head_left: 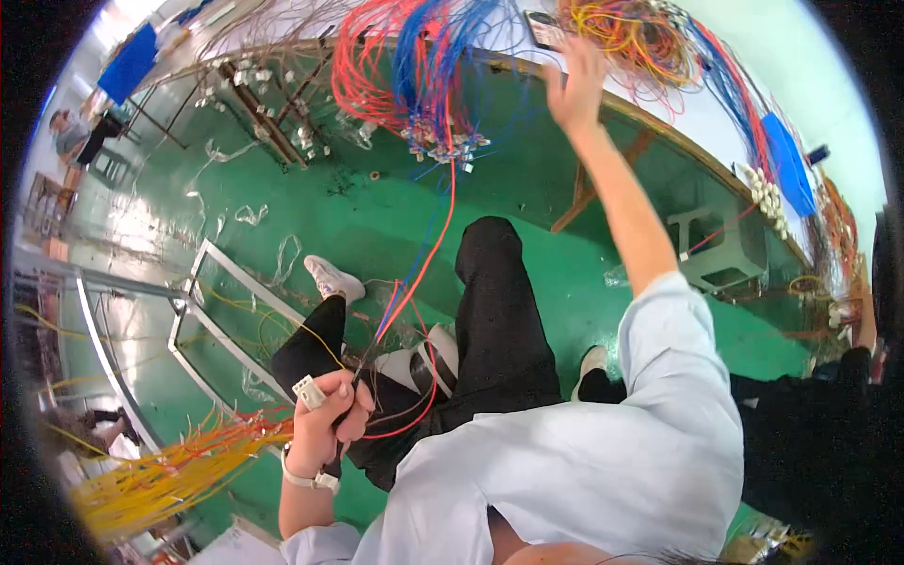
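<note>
My left hand (pixel 331 412) is closed round a wire harness, low and left of the middle. A white plug connector (pixel 306 392) sticks out beside its thumb. Red and blue wires (pixel 428 259) run from this hand up to the bundle hanging off the table, and a yellow wire also meets it. My right hand (pixel 576 87) is stretched far out over the table edge, fingers extended and thumb apart, with no held thing visible. Nearest to it are a dark flat device (pixel 544 30) and a heap of yellow and orange wires (pixel 631 42).
Red and blue wire bundles (pixel 405 66) with connectors hang over the long table (pixel 490 56). A grey stool (pixel 720 247) stands beneath it. Yellow wires (pixel 160 476) lie near a metal frame (pixel 235 273) at left. A person (pixel 83 132) sits far left; another is at right.
</note>
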Demonstrator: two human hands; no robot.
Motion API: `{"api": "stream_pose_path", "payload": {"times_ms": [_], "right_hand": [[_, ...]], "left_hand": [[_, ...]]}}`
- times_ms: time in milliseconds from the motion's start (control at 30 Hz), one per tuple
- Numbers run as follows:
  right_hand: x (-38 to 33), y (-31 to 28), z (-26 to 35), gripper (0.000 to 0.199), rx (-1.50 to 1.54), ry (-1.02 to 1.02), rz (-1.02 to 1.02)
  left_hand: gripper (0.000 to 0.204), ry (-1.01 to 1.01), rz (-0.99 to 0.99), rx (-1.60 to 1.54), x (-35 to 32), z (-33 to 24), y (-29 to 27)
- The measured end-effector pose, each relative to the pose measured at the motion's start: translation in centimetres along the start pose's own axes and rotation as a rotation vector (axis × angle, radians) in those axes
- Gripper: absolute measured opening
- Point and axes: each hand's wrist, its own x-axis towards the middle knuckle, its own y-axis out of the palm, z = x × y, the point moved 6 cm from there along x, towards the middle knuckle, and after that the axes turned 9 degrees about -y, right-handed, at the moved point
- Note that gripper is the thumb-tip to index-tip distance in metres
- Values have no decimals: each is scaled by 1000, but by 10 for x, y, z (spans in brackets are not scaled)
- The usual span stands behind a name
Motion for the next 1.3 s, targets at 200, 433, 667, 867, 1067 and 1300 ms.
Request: {"api": "stream_pose_path", "payload": {"times_ms": [200,433,667,867,1067,1300], "right_hand": [[2,-71,299,32,1264,-212,568],[-27,-86,351,12,1588,849,916],[-83,-127,424,17,1959,1123,1070],[-73,-63,307,38,958,676,495],[-167,68,213,47,1721,2070,198],[-124,62,175,23,1424,1695,268]], "left_hand": [[38,105,-158,266,12,-16,2],[51,562,-506,-180,32,-29,-46],[36,481,-146,-756,29,40,-68],[39,530,-124,-987,-34,119,-144],[39,450,-489,-1314,-87,247,-188],[38,580,-781,-1364,-101,286,-233]]}}
